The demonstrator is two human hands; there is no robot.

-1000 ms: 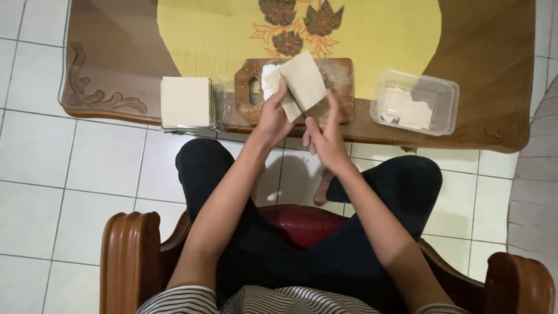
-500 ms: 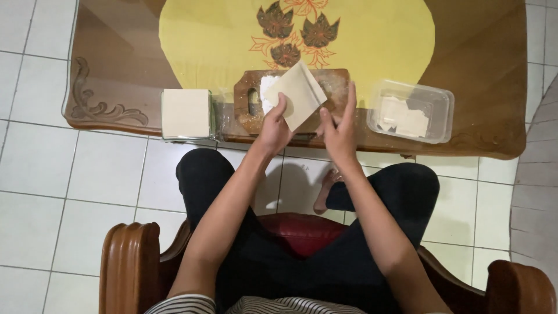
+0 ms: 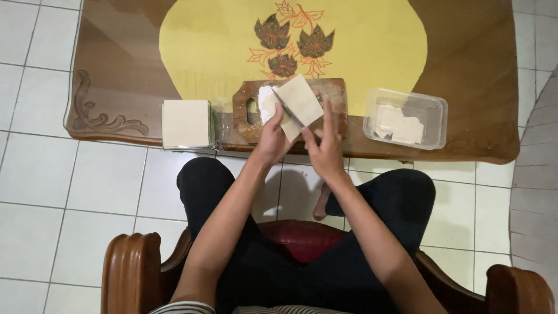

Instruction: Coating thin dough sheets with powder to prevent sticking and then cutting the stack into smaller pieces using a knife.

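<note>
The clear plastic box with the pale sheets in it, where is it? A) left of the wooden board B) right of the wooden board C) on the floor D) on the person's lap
B: the clear plastic box sits on the table, to the right of the wooden board where both hands hold a pale square sheet.

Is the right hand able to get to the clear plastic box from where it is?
Probably yes. The clear plastic box sits open on the table, just to the right of the right hand, with nothing between them. But that hand is busy on the pale square sheet, so it would need to let go first.
</note>
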